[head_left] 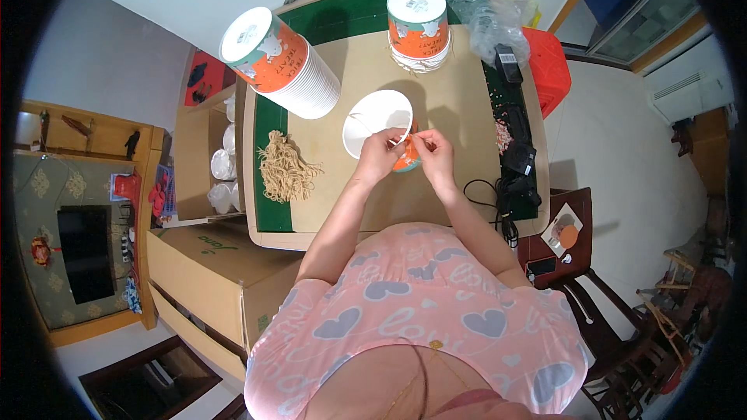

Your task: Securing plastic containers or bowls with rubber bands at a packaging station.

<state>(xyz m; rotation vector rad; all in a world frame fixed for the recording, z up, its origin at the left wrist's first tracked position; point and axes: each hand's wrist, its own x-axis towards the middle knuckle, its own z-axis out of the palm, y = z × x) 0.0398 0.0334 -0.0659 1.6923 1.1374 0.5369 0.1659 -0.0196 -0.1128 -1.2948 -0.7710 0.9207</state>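
An orange paper bucket with a white inside lies tilted on the brown board in front of me, its mouth facing up and left. My left hand is closed on its near rim. A thin cord seems to show inside the mouth. Against the bucket's orange side, my right hand is pinched close to the left fingers; what lies between its fingertips is too small to make out. Left of the bucket is a loose heap of tan cords.
A tall stack of paper buckets leans at the back left. Another upside-down stack, with cords round its lower rims, stands at the back. Black adapters and cables line the right edge, near a red stool. A cardboard box stands left.
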